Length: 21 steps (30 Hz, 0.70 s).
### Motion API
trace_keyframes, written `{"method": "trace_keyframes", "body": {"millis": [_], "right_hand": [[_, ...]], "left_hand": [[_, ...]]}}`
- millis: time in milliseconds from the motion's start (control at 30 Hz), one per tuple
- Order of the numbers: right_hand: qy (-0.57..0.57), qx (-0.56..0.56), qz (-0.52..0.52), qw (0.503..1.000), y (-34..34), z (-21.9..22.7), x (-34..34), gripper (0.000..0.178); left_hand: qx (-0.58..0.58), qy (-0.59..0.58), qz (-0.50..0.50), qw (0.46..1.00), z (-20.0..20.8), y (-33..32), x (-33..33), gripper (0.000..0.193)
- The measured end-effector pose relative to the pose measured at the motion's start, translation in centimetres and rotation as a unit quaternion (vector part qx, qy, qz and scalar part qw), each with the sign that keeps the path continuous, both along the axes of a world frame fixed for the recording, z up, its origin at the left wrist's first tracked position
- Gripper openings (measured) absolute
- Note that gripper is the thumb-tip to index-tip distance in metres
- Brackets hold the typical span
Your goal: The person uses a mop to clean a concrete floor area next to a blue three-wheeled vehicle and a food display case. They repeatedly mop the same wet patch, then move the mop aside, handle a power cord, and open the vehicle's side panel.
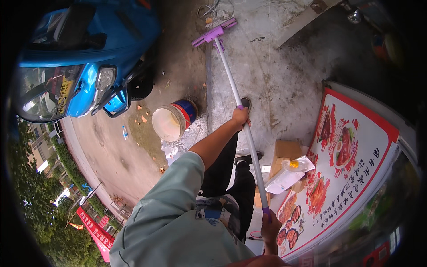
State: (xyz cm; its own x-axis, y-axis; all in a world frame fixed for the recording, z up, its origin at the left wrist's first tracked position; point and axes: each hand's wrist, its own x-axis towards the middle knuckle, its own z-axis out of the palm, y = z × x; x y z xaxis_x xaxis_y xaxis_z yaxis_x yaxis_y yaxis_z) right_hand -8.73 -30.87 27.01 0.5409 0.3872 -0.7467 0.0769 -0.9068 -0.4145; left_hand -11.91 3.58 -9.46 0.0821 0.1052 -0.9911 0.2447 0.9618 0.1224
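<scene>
Clearly, handling this well begins with room: from where I stand, the glossy blue vehicle [98,57] crowds the upper left, so wide swings that way look risky. To the right, the large white menu board with a red border [336,175] comes close to the pole's near end. Between them the silver-poled mop with a purple head [251,144] slants over the grey concrete floor [271,66]; whether its head touches down, I can't tell. I'd keep it flat, steering clear of the round white bucket with red-and-blue sides [183,115] and the brown cardboard cartons [287,150]. Both grips, 2 in all, are closed around the pole, the left grip [240,117] midway, the right grip [270,229] at the purple end; that spacing should help control. Smallest, a clear plastic bottle [125,132] lies well apart, beyond the bucket.
</scene>
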Motion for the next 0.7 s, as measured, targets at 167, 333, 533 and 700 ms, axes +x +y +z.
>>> {"method": "trace_keyframes", "body": {"millis": [167, 333, 533, 700], "right_hand": [[-0.012, -0.046, 0.017, 0.999, -10.8, 4.5, -2.8, 0.025], [-0.068, -0.057, 0.042, 0.995, -24.6, 8.3, -5.0, 0.028], [-0.123, -0.117, 0.087, 0.982, -40.4, 12.6, -6.3, 0.029], [-0.173, -0.18, 0.12, 0.961, -49.0, 17.7, -5.1, 0.039]], "left_hand": [[-0.063, 0.033, 0.006, 0.997, 4.6, -12.5, -2.3, 0.017], [-0.137, 0.038, 0.017, 0.99, 7.8, -25.6, -3.9, 0.016], [-0.196, 0.042, 0.052, 0.978, 10.8, -41.3, -5.1, 0.012], [-0.251, -0.002, 0.027, 0.968, 14.9, -52.0, -5.5, 0.013]]}}
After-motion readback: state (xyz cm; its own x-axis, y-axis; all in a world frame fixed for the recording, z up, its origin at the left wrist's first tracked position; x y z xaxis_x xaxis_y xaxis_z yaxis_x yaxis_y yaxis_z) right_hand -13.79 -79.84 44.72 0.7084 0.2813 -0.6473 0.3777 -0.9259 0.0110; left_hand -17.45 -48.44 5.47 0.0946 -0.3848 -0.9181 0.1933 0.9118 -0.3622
